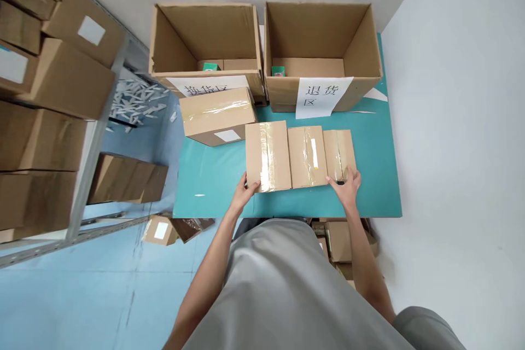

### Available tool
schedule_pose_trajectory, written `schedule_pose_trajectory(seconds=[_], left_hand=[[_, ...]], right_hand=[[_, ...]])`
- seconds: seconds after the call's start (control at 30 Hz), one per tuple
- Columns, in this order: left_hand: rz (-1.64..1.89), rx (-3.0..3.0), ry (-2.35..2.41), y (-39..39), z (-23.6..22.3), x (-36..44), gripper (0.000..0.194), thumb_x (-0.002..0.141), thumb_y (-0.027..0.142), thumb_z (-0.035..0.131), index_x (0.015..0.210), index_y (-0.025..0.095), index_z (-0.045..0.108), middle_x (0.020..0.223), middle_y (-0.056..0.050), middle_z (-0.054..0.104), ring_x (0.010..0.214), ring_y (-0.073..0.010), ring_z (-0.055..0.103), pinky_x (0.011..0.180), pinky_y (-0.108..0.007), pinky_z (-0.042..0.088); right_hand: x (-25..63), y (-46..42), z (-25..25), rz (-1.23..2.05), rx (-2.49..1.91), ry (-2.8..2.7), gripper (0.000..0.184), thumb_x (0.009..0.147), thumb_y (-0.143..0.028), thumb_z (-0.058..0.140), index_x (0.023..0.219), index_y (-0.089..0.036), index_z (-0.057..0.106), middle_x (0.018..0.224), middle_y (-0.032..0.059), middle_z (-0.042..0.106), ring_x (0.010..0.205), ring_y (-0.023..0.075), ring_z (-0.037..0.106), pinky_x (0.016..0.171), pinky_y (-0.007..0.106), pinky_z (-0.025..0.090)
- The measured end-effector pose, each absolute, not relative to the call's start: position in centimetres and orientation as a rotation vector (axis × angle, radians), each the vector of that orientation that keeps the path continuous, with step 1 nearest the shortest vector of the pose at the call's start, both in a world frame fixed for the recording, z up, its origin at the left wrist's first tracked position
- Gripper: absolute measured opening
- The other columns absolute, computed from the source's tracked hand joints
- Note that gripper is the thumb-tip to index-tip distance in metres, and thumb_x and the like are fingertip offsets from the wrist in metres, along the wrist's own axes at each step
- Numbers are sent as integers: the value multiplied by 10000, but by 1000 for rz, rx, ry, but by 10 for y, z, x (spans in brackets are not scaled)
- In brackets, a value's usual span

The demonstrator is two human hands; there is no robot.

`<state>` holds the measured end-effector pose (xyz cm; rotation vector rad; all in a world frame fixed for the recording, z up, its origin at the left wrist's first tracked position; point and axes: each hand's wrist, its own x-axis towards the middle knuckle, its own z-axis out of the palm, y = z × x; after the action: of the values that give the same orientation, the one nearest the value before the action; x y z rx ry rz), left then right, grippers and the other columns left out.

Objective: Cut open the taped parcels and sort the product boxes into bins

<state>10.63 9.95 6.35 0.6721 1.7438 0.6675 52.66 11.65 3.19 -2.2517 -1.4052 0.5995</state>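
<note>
Three taped cardboard boxes lie side by side in a row on the teal table (213,175), falling in size from left to right. My left hand (244,192) grips the near left corner of the largest box (254,147), thumb at its near edge and fingers along its side. At the other end, my right hand (348,188) holds the near edge of the smallest box (330,147) between thumb and fingers. Between them sits the middle box (299,161), which has a small white label. A dark spot shows beside my right thumb.
Behind the row stand two large open cartons, the left carton (205,38) and the right carton (320,33), each with a paper sign and a small green box inside. Another taped box (217,115) leans near the left carton. Loaded shelving (82,169) stands left; a wall (451,147) rises right.
</note>
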Motion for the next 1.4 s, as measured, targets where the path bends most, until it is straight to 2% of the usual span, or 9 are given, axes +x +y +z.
schedule_pose_trajectory(seconds=[0.13, 0.2, 0.27, 0.37, 0.5, 0.87, 1.07, 1.27, 1.4], left_hand=[[541, 994, 2104, 136, 74, 58, 779, 983, 399, 785, 1620, 17, 551, 1608, -305, 644, 1462, -394, 668, 1201, -513, 578], [586, 1086, 2211, 169, 85, 22, 889, 1003, 361, 774, 1687, -72, 407, 1757, -343, 461, 1673, -408, 435, 1379, -563, 374], [636, 1201, 2274, 207, 95, -14, 980, 995, 344, 795, 1756, -26, 301, 1901, -278, 195, 1791, -408, 145, 1454, -615, 161], [518, 1528, 2248, 263, 103, -58, 1079, 963, 476, 856, 1757, -19, 318, 1919, -264, 134, 1797, -481, 31, 1434, -723, 83], [315, 1690, 2085, 304, 104, -88, 1252, 832, 580, 964, 1779, 41, 347, 1903, -296, 151, 1788, -531, 36, 1404, -783, 71], [399, 1773, 2056, 235, 87, -90, 1028, 969, 278, 852, 1805, 55, 297, 1869, -329, 245, 1727, -559, 169, 1333, -811, 273], [545, 1649, 1966, 129, 96, -64, 931, 1018, 470, 753, 1772, 62, 390, 1855, -353, 262, 1717, -574, 242, 1367, -774, 206], [388, 1670, 1829, 23, 104, -67, 1007, 929, 616, 825, 1723, 84, 506, 1792, -360, 375, 1716, -596, 250, 1394, -750, 161], [241, 1689, 1852, -18, 105, -89, 811, 1019, 488, 713, 1680, 44, 557, 1697, -381, 453, 1678, -599, 315, 1344, -744, 316]], right_hand=[[526, 115, 32, 633, -2276, -1407, 1272, 801, -996, 689, 1736, -164, 461, 1821, 325, 267, 1696, 538, 271, 1330, 712, 311], [525, 114, 32, 638, -2279, -1409, 1287, 805, -1010, 667, 1743, -153, 458, 1844, 326, 235, 1716, 545, 232, 1340, 724, 295], [522, 113, 33, 606, -2290, -1408, 1297, 813, -1018, 643, 1733, -120, 470, 1854, 342, 217, 1733, 567, 169, 1339, 759, 274], [507, 107, 38, 498, -2313, -1403, 1242, 891, -976, 576, 1711, -49, 478, 1848, 376, 218, 1745, 586, 100, 1336, 799, 249], [466, 99, 51, 380, -2274, -1411, 1064, 1011, -840, 503, 1683, -15, 493, 1838, 385, 244, 1757, 552, 116, 1348, 791, 263], [242, 120, 93, 740, -1812, -1617, 739, 1068, -661, 589, 1603, -152, 630, 1757, 242, 512, 1704, 413, 389, 1419, 678, 293], [127, 154, 83, 1347, -1614, -1509, 807, 1037, -679, 660, 1688, -213, 558, 1690, 179, 623, 1539, 365, 634, 1253, 547, 567], [83, 115, 70, 1284, -1809, -1707, 782, 1037, -495, 735, 1721, -171, 535, 1772, 199, 526, 1626, 409, 544, 1375, 594, 422], [88, 67, 67, 1521, -1587, -1678, 789, 1010, -543, 757, 1712, -241, 560, 1741, 133, 588, 1499, 362, 674, 1262, 547, 568]])
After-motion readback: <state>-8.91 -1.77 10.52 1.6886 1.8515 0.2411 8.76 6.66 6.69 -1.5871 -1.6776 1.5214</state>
